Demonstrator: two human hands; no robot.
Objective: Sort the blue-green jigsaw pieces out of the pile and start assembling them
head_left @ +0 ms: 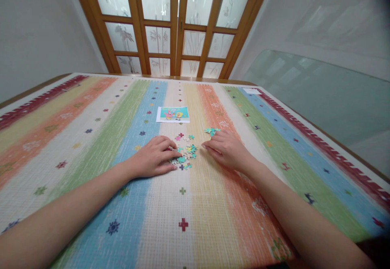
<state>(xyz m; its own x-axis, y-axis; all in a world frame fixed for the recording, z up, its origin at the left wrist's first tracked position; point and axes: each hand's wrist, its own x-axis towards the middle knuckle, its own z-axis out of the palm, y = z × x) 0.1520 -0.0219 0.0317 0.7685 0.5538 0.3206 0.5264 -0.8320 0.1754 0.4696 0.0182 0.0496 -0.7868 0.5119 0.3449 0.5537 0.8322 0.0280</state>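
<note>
A loose pile of small jigsaw puzzle pieces (pixel 182 159), mostly turquoise, white and yellow, lies mid-table. My left hand (pixel 157 157) rests at the pile's left side with its fingers apart, the tips touching the pieces. To the right of the pile, my right hand (pixel 227 149) is low over the cloth, thumb and fingers pinched together. Whatever sits in that pinch is too small to make out. Just beyond its knuckles is a separate cluster of turquoise pieces (pixel 211 131), partly covered by the hand. Behind the pile lies a printed cartoon picture (pixel 173 115) on white paper.
A striped tablecloth (pixel 100 151) with small printed figures covers the large table. A white slip of paper (pixel 252 91) is near the far right corner. Wooden doors with frosted panes (pixel 157 39) stand behind, and a glass panel (pixel 319 102) leans along the right wall.
</note>
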